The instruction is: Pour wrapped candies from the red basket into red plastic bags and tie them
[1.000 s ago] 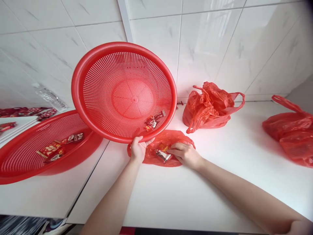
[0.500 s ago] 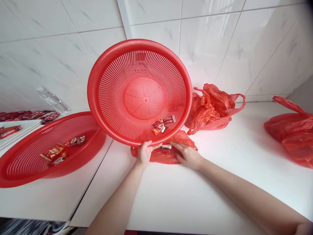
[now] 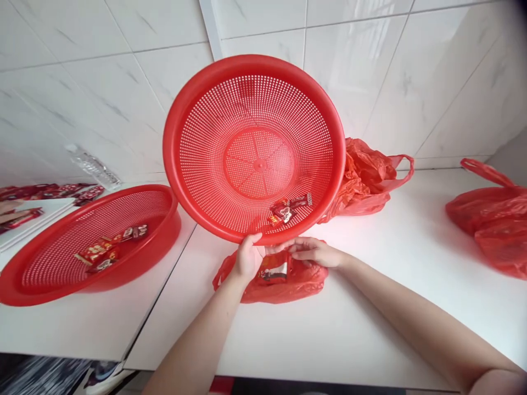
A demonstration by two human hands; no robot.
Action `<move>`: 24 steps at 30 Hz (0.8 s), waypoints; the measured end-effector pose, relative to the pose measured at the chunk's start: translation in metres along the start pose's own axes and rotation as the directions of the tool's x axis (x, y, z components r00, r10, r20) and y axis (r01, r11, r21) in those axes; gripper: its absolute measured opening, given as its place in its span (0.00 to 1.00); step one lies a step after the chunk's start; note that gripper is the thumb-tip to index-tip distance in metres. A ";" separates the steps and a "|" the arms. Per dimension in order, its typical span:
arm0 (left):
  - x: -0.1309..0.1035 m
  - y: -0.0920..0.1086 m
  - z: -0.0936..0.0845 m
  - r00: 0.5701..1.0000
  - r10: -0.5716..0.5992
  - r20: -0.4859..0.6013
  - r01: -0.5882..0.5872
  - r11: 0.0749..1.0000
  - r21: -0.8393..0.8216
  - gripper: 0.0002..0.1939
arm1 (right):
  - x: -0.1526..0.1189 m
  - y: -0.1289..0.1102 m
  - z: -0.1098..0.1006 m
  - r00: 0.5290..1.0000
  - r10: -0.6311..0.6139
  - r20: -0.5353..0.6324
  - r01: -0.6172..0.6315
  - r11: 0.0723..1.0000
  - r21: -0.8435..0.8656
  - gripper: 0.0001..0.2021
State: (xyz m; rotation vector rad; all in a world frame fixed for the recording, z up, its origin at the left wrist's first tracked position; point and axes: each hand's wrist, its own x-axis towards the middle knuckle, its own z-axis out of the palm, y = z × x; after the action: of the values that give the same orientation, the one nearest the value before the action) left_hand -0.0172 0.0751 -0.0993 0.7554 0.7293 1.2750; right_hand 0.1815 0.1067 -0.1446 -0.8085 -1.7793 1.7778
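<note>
Head view. The left hand (image 3: pixel 248 259) grips the near rim of a round red basket (image 3: pixel 230 137), thumb over the edge and fingers behind it. The basket is held tilted up on edge above the counter (image 3: pixel 329 340), its open face toward the camera. A few small wrapped sweets (image 3: pixel 288 207) lie gathered at its lowest inner edge, just above the hand.

The right hand (image 3: pixel 315 252) is flat, fingers extended and pointing left, fingertips close to the basket's lower rim and beside the left hand. It rests on a small red bag (image 3: pixel 288 280) lying on the counter directly beneath the basket. Whether it pinches the bag or only presses on it cannot be told. Wrapped sweets show in the mouth of that bag between the two hands.

A second red basket (image 3: pixel 37 280) sits flat at the left, on a neighbouring white surface separated from the counter by a dark seam. It holds several sweets in red wrappers (image 3: pixel 109 247).

Against the tiled wall at the back edge of the counter lies a crumpled red bag (image 3: pixel 370 175), partly hidden by the raised basket. Another red bag (image 3: pixel 489 219) lies toward the right edge, well apart from the hands. A clear plastic bottle (image 3: pixel 94 166) lies at the far left by the wall.
</note>
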 end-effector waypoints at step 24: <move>0.008 0.009 -0.017 0.968 0.187 -0.169 -0.172 0.980 0.097 0.11 | -0.021 -0.016 0.010 0.824 -0.565 0.041 0.309 0.387 -0.869 0.15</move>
State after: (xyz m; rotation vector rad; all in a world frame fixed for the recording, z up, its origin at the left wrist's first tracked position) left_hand -0.0353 0.0859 -0.1023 0.7952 0.8768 1.4980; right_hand 0.1881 0.0856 -0.1281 -0.7271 -2.3658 0.3001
